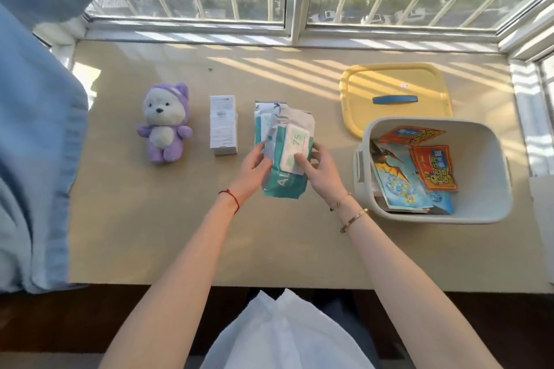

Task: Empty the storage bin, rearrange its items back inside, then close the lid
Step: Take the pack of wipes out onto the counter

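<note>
The white storage bin [491,159] stands open at the right of the beige sill, with several orange and blue flat packets [419,171] inside. Its yellow lid [395,81] with a blue handle lies flat behind it. In the middle, my left hand [254,165] and my right hand [317,165] both grip a teal and white wipes pack [287,186], held tilted just above the sill. A second wipes pack [260,120] lies under and behind it. A white box [223,126] and a purple plush bear [165,123] rest further left.
A window with white bars runs along the back of the sill [150,219]. Blue bedding [33,159] borders the left edge. The sill's front edge drops to a dark floor, where my white garment [284,335] shows.
</note>
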